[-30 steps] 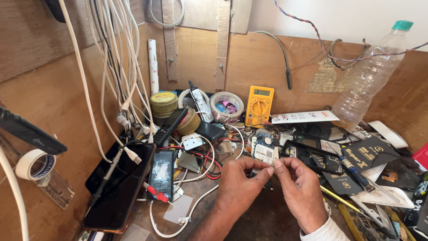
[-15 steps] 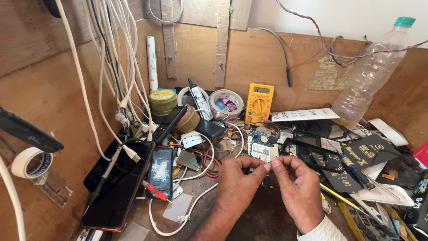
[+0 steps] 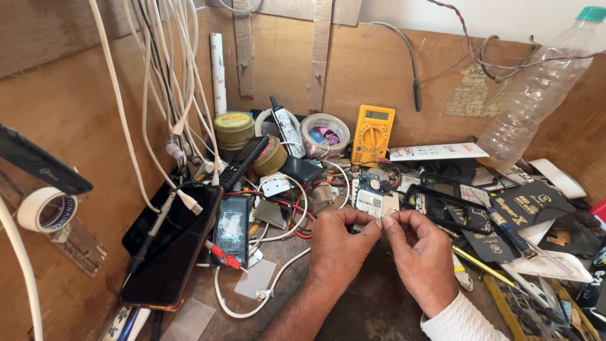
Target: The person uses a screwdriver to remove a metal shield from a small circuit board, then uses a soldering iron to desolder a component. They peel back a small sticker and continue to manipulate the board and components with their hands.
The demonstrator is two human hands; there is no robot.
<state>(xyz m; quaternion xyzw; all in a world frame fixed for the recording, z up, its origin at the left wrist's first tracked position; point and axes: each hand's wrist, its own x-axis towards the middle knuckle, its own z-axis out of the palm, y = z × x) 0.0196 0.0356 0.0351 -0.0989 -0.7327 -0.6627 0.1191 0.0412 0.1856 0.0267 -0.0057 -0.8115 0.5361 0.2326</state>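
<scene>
Both hands' grip (image 3: 379,224) amid cables (image 3: 287,208), multimeter (image 3: 372,134) beyond

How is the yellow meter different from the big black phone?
The meter is yellow and leans upright against the back board; the phone is black and lies flat. The meter has a round dial; the phone's face is plain dark glass. Both have screens that look off.

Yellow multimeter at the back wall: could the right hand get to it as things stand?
Probably yes. The yellow multimeter stands uncovered; the right hand would only have to pass over low clutter and red wires. Both hands' fingertips pinch something small, though.
</scene>
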